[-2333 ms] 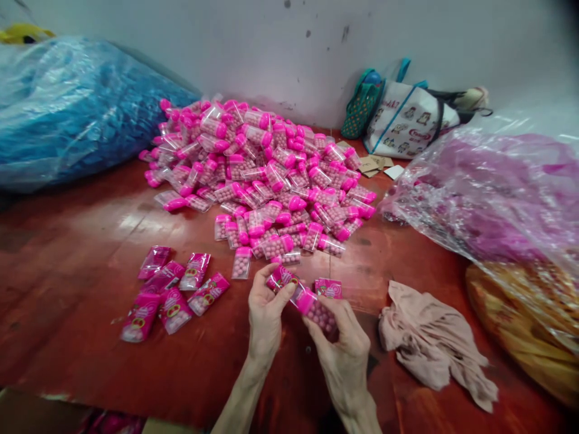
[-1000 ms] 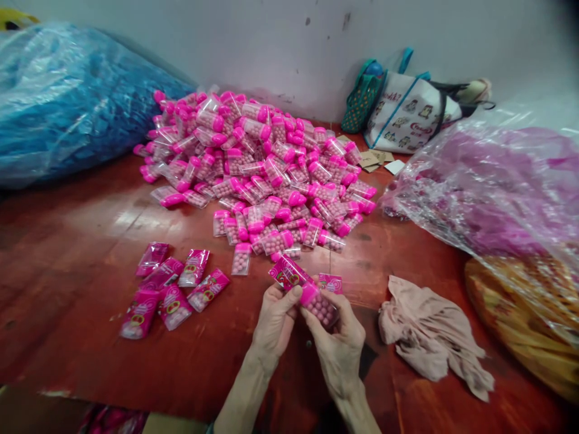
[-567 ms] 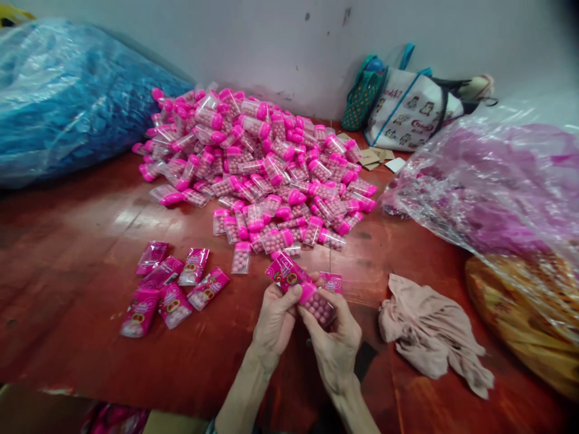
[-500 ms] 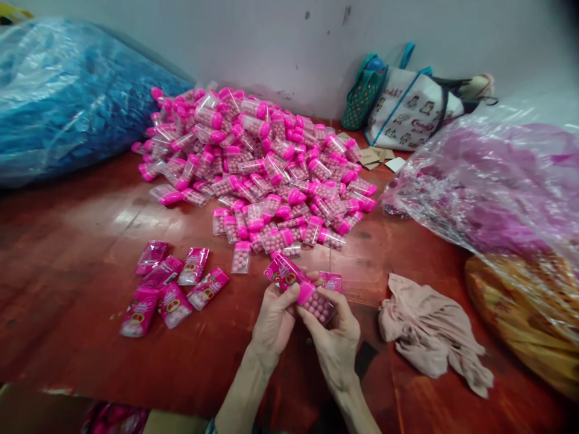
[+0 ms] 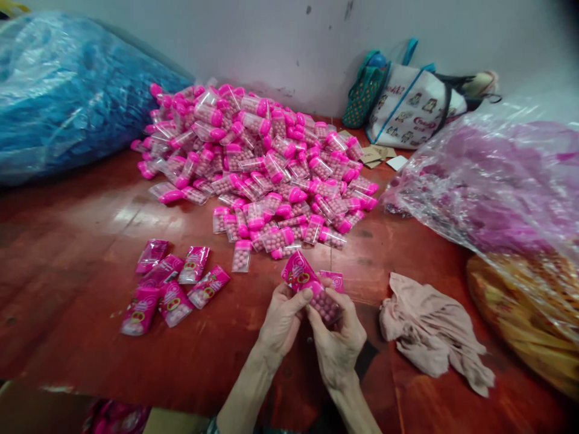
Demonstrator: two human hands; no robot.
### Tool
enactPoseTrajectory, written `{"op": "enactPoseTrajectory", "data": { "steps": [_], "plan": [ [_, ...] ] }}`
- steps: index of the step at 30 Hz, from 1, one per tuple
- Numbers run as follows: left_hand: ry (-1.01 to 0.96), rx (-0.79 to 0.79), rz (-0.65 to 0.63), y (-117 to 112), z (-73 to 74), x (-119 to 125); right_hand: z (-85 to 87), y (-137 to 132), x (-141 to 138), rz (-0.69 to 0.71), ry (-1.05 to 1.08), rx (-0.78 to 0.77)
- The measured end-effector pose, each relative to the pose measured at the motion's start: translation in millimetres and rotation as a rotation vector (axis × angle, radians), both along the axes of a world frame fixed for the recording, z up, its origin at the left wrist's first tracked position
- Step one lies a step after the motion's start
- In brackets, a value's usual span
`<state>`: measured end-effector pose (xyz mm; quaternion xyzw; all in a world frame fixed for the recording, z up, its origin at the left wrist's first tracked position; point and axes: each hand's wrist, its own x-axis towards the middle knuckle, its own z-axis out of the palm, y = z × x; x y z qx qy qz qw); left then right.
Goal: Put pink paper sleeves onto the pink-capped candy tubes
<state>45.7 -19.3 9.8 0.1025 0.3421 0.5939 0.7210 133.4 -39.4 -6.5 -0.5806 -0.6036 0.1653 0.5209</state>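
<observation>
Low in the middle of the view, my left hand (image 5: 281, 322) pinches a pink printed sleeve (image 5: 299, 276) that covers the cap end of a clear candy case (image 5: 324, 304) full of pink balls. My right hand (image 5: 339, 342) is closed around the case's lower end. Both hands hover just above the red table (image 5: 81, 241). A small stack of pink sleeves (image 5: 333, 279) lies right behind my right hand. To the left lie several sleeved cases (image 5: 174, 284). Behind rises a big heap of bare pink-capped cases (image 5: 257, 163).
A crumpled beige cloth (image 5: 434, 328) lies to the right of my hands. A clear sack of pink parts (image 5: 493, 187) and a bag of yellow goods (image 5: 520, 313) fill the right side. A blue sack (image 5: 67, 96) sits far left. Tote bags (image 5: 407, 108) lean on the wall.
The sleeve has slid further down over the case's cap between my hands. The hands have shifted slightly right and turned the case more upright.
</observation>
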Motion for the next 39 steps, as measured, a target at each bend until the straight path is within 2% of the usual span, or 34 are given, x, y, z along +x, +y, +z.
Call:
{"op": "enactPoseTrajectory", "data": {
  "steps": [6,13,16,20,25,27,32,35,39],
  "plan": [
    [-0.143,-0.034,-0.052,-1,-1.0,-3,-1.8,-6,-5,-0.014,0.009,-0.004],
    [-0.198,-0.061,-0.054,-6,-6.6,-5,-0.2,-10,-9,-0.007,0.31,-0.217],
    [-0.178,-0.051,-0.073,-6,-8.3,-2,0.6,-9,-7,-0.012,0.334,-0.242],
    [-0.089,-0.047,-0.048,-3,-7.7,0,-2.2,-6,-3,0.011,0.246,-0.217],
    [0.005,-0.077,0.047,1,-6.9,-6,-2.6,-3,2,0.242,0.178,-0.315],
    [0.025,-0.088,0.067,2,-7.0,-7,-3.1,-3,3,0.291,0.191,-0.361],
    [0.051,-0.085,-0.015,1,-7.3,-3,-5.9,-8,2,0.198,0.278,-0.373],
    [0.055,-0.106,-0.072,0,-5.4,-3,-3.7,-9,2,0.19,0.32,-0.377],
    [0.053,-0.146,-0.023,0,-1.1,-7,2.5,-9,2,0.245,0.334,-0.457]
  ]
}}
